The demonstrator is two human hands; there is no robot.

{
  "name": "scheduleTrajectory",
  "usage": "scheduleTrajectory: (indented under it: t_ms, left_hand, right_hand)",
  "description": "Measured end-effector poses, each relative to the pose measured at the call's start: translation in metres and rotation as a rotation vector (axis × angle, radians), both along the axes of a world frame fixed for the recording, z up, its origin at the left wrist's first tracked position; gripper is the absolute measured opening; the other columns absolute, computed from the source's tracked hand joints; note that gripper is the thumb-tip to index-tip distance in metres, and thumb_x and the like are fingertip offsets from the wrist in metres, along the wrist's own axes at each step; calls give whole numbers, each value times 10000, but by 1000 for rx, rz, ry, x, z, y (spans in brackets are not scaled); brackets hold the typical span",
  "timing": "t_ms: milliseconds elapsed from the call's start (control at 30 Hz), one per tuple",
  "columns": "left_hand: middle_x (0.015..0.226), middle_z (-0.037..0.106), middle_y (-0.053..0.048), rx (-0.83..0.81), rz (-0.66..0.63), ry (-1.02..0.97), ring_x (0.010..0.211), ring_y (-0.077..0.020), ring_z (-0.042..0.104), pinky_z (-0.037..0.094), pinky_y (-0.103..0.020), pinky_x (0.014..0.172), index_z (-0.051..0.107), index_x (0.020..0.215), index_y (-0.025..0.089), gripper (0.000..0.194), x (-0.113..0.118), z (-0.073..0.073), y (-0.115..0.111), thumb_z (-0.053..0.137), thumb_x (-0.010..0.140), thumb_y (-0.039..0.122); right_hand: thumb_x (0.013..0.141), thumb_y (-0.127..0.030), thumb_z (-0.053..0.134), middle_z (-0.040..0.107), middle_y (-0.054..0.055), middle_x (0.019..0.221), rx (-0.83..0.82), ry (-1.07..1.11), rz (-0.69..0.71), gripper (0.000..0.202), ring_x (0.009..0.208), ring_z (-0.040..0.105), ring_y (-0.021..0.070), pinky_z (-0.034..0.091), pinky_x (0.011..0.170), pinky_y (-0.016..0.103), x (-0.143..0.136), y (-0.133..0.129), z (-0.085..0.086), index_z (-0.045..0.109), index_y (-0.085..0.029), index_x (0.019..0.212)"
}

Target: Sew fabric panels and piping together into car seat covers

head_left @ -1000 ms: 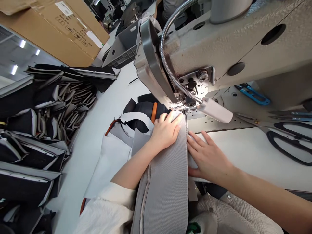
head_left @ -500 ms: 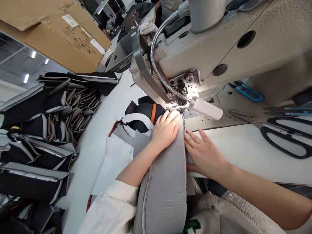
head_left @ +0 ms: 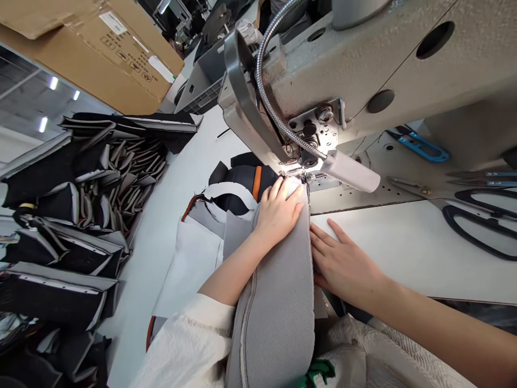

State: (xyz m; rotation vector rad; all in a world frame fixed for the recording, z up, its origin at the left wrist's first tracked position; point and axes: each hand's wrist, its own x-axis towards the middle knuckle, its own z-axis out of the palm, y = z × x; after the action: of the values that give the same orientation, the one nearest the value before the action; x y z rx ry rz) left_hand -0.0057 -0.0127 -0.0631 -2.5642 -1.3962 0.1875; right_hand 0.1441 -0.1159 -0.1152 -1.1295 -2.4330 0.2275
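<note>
Head view: see grey fabric (head_left: 285,291) running up under sewing machine (head_left: 363,70), lengthwise seam apparently done, near edge short of needle. Resting right hand (head_left: 349,264) alongside, fingers partly spread; pressing with left hand (head_left: 278,213), fingers slightly apart. Can't reliably read carton (head_left: 81,59) print or label (head_left: 112,23).

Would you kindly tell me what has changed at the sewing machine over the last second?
The right hand has slid back slightly, its fingertips now a little short of the metal plate. Nothing was visibly taken up or let go. The left hand still presses the grey fabric near the needle; the scissors and blue snips stayed put.
</note>
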Motion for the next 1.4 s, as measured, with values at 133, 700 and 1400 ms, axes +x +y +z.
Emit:
scheduleTrajectory:
  t_ms: [133, 700, 1400]
  left_hand:
    - [1448, 365, -109, -5, -3, 3, 1342, -278, 297, 316, -435, 1047, 464, 1344, 219, 425, 0, 1, 0, 363, 950, 340]
    - [1460, 337, -92, -117, -62, -49, 1364, -284, 231, 291, -459, 1054, 444, 1353, 235, 428, -7, 3, 9, 347, 944, 312]
    - [1439, 334, -128, -115, -31, -95, 1353, -310, 232, 281, -483, 1053, 467, 1337, 237, 417, -5, 2, 6, 359, 940, 303]
  right_hand:
    - [890, -419, 478, 461, 170, 1377, -4, -17, -19, 466, 1335, 321, 290, 202, 1091, 561, -4, -2, 2, 563, -109, 1227]
    - [805, -186, 568, 508, 20, 758, 60, 3, -44, 41, 763, 502, 174, 379, 971, 394, 5, -6, 18, 540, -184, 775]
    - [712, -88, 540, 663, 76, 719, 329, 199, 189, 166, 691, 569, 204, 451, 939, 507, -19, -21, 4, 674, -182, 692]
